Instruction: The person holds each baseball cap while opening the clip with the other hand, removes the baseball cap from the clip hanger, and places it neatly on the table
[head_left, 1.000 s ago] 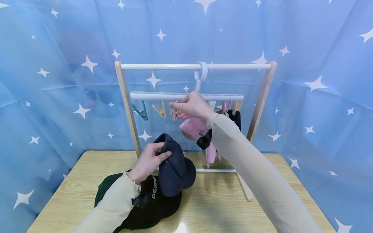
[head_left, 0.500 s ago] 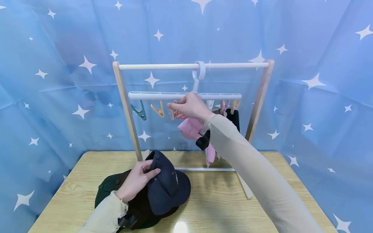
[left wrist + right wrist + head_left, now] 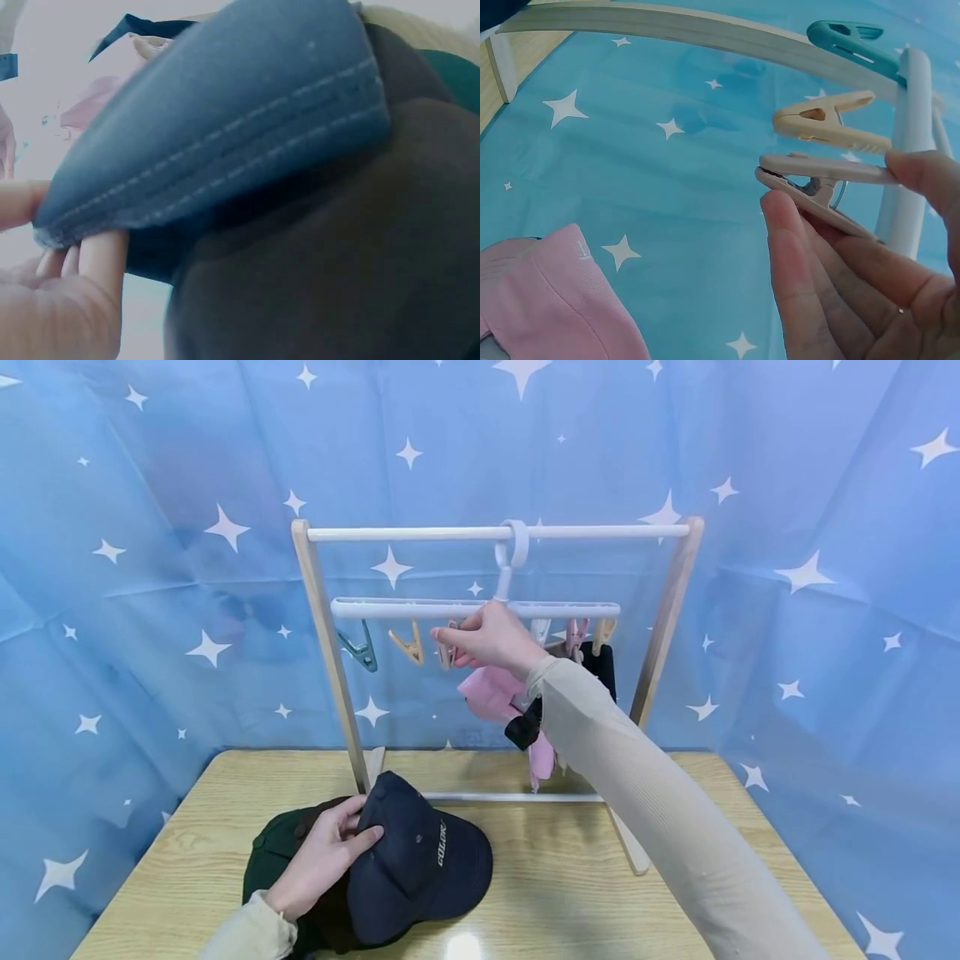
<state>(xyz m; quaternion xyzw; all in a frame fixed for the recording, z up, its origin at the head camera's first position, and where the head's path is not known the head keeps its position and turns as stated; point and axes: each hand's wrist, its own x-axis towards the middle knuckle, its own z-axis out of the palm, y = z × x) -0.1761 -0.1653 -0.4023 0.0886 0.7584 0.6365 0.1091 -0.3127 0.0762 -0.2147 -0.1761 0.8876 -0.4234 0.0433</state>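
Note:
My left hand [image 3: 322, 852] pinches the edge of a navy baseball cap [image 3: 412, 868], thumb on the outside; white lettering shows on its front. The cap lies over a dark brown cap [image 3: 322, 277] and a dark green cap [image 3: 266, 852] on the table. Up at the white clip hanger [image 3: 405, 609], my right hand [image 3: 491, 639] pinches a pale pink clothespin [image 3: 825, 167] between thumb and fingers. The clothespin's tips look closed in the right wrist view, with nothing between them. Beside it hang a yellow clothespin [image 3: 832, 116] and a green clothespin [image 3: 855, 49].
The hanger hooks over the top bar [image 3: 405, 534] of a wooden-sided rack on the table [image 3: 555, 893]. A pink cap [image 3: 487, 692] and a black item [image 3: 600, 668] hang on its right half, partly behind my right arm. A starry blue curtain surrounds the table.
My left hand has come down and left with the navy cap, which has turned so its lettering faces up and now rests over the other caps. My right hand stays at the clothespin.

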